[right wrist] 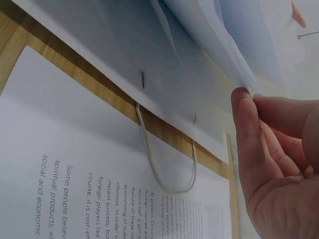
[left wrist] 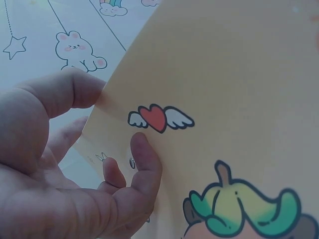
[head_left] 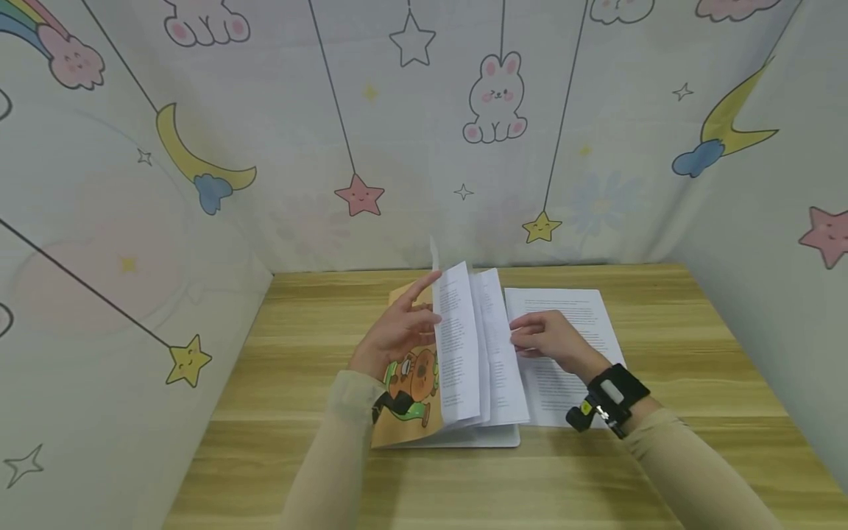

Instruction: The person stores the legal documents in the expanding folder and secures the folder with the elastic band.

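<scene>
In the head view, an orange cartoon folder (head_left: 414, 427) stands partly open on the table, its cover raised. My left hand (head_left: 400, 327) holds the cover's edge. The left wrist view shows fingers over the cover's front (left wrist: 239, 89), which bears a winged heart (left wrist: 153, 118). Printed white sheets (head_left: 457, 346) fan upright out of the folder. With thumb and fingertips, my right hand (head_left: 553, 342) pinches the edge of these sheets, seen close in the right wrist view. A thin pale loop (right wrist: 149, 159) sticks out below them.
A flat printed page (head_left: 570, 397) lies right of the folder, partly under my right forearm. The wooden table (head_left: 298, 353) meets cloth walls (head_left: 291, 110) with cartoon drawings at the back and sides. A black strap with a small camera (head_left: 612, 397) sits on my right wrist.
</scene>
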`<state>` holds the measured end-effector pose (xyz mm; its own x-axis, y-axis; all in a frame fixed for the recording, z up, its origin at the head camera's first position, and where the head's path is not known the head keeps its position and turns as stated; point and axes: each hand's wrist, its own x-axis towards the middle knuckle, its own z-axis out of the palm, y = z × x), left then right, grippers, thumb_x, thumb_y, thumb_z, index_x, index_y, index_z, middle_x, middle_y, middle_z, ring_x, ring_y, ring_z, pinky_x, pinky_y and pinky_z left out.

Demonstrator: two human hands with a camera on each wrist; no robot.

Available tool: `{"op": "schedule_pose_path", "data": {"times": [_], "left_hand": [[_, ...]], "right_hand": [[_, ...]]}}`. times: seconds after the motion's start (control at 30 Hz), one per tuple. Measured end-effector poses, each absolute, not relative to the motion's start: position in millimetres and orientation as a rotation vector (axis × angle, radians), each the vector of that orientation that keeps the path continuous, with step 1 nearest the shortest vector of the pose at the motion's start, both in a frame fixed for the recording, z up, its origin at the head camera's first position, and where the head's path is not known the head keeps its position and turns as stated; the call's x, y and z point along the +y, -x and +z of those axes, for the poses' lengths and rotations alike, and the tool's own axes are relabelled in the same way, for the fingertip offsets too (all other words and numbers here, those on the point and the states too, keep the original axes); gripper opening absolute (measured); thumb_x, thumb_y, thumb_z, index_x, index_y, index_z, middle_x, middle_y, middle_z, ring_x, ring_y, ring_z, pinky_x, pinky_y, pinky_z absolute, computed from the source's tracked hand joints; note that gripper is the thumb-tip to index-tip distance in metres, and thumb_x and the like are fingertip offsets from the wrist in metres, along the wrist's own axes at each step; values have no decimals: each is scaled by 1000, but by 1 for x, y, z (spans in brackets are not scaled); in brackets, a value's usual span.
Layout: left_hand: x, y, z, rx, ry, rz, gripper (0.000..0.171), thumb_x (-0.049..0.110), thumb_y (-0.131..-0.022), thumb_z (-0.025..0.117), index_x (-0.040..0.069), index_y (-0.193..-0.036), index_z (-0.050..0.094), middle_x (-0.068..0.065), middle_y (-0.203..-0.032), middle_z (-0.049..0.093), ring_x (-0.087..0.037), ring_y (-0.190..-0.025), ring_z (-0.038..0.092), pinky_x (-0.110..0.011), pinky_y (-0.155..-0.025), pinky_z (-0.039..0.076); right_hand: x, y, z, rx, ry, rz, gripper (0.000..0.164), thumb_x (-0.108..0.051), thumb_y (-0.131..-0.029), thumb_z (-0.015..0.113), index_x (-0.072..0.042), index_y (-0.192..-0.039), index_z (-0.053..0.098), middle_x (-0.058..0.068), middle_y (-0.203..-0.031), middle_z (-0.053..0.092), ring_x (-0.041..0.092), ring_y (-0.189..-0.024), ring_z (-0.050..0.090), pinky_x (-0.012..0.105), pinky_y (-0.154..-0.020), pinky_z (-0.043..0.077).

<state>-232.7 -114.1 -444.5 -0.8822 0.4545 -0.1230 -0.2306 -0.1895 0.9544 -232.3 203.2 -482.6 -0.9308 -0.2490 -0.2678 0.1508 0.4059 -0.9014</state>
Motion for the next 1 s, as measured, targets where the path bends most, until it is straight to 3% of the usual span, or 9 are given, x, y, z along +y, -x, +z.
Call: {"op": "schedule_pose_path", "data": {"times": [1.0], "left_hand": [[-113,233,-444,1633,-256,2118,79,-6,-98,59,46,-157,44,-35,-145,42,-44,-118,54,-40,-85,54]], "right_hand": [[184,232,-486,2260,113,-1552,34,-6,-96,74,5,-128,66,15,-106,77,21,-90,74,34,-79,62]]}}
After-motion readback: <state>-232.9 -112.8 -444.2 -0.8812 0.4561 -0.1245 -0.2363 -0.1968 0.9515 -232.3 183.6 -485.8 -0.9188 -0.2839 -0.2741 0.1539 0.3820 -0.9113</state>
